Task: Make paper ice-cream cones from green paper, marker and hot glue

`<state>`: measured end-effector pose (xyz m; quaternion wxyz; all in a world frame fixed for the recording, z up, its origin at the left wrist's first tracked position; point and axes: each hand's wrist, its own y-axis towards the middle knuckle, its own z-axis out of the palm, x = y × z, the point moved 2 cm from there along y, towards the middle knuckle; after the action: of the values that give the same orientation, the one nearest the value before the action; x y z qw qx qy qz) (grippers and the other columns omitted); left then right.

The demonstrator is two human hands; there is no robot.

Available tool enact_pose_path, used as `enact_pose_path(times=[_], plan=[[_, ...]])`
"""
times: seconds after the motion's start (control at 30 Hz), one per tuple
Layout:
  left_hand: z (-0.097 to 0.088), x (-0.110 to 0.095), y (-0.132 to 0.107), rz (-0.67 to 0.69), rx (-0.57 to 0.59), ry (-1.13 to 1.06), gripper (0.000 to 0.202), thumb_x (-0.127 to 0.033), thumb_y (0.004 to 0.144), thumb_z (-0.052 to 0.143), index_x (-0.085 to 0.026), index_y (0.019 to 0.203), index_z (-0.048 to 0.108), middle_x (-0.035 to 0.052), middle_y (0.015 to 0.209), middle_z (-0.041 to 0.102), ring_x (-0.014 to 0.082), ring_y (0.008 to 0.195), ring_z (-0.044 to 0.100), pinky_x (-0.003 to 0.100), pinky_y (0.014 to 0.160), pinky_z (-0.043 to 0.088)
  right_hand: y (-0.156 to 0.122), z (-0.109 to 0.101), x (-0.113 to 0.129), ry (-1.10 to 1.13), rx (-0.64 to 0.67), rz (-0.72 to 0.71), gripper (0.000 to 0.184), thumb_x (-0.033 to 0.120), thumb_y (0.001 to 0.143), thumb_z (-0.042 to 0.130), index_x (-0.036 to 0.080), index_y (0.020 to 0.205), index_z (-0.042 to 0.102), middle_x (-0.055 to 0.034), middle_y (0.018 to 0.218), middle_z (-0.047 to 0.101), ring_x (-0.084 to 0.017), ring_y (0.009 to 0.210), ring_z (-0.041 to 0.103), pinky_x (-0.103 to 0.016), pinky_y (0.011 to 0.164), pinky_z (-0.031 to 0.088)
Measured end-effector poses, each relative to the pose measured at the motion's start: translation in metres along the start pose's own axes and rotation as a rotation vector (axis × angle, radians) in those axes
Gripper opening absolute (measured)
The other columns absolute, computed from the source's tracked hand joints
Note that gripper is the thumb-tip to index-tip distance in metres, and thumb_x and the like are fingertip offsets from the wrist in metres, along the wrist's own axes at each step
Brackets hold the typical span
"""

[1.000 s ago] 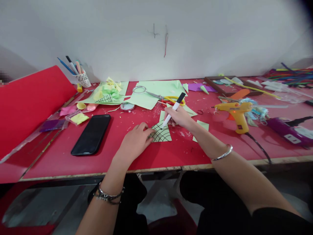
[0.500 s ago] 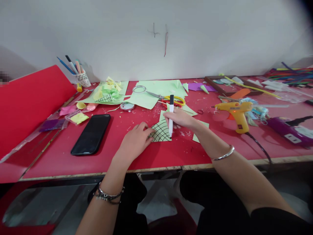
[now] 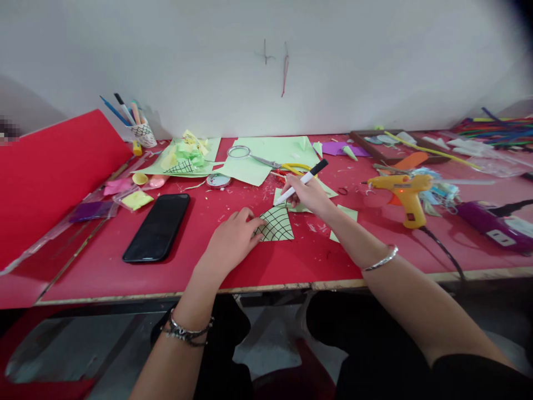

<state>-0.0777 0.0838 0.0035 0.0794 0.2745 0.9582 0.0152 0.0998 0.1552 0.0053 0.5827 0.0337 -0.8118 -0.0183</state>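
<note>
green paper [image 3: 278,224] under left hand [image 3: 234,239], marker [image 3: 306,178] in right [image 3: 310,195]

Black rectangular smartphone [image 3: 157,228], flat, toward the front edge of the red desk [image 3: 104,272], left. White cup [image 3: 144,135] with black crosshatching, holding pens [image 3: 126,109], back edge, left. Yellow plastic glue gun [image 3: 407,194], right. Brown rectangular tray [image 3: 370,148], back edge, right.

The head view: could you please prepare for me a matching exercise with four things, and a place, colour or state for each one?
Column one
1. Marker
2. Phone
3. Glue gun
4. Left hand

Column two
A. Yellow, with a cord
B. Touching the left edge of the patterned green paper
C. Held in the right hand
D. Black, lying to the left of both hands

Right pairs: 1-C, 2-D, 3-A, 4-B
</note>
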Motion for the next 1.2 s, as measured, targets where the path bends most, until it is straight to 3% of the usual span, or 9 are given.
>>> enact_pose_path(times=[0.43,1.0,1.2], plan=[[0.0002,0.0003,0.0001,-0.001,-0.001,-0.008,0.03,-0.032,0.085,0.039,-0.023,0.111,0.052,0.0057,0.102,0.047,0.0178,0.091,0.05,0.03,0.077,0.044,0.002,-0.0013,-0.0047,-0.069,0.001,-0.01,0.038,0.035,0.082,0.037,0.015,0.055,0.055,-0.0008,0.044,0.051,-0.007,0.037,0.046,-0.018,0.037,0.038],[-0.0012,0.0003,0.0007,-0.007,0.007,-0.047,0.03,-0.03,0.086,0.037,-0.024,0.111,0.053,0.0058,0.102,0.047,0.0182,0.091,0.05,0.032,0.08,0.043,-0.0019,-0.0043,0.0019,-0.153,0.079,0.059,0.038,0.024,0.076,0.038,0.017,0.039,0.045,-0.0004,0.031,0.044,-0.007,0.031,0.037,-0.02,0.033,0.027],[-0.0005,0.0008,0.0002,-0.005,0.007,-0.053,0.03,-0.028,0.085,0.039,-0.023,0.111,0.053,0.0057,0.102,0.047,0.0185,0.092,0.05,0.031,0.079,0.043,0.0009,-0.0062,0.0021,-0.041,-0.102,-0.038,0.041,0.029,0.082,0.035,0.015,0.047,0.052,0.0013,0.036,0.044,-0.006,0.032,0.038,-0.018,0.033,0.03]])
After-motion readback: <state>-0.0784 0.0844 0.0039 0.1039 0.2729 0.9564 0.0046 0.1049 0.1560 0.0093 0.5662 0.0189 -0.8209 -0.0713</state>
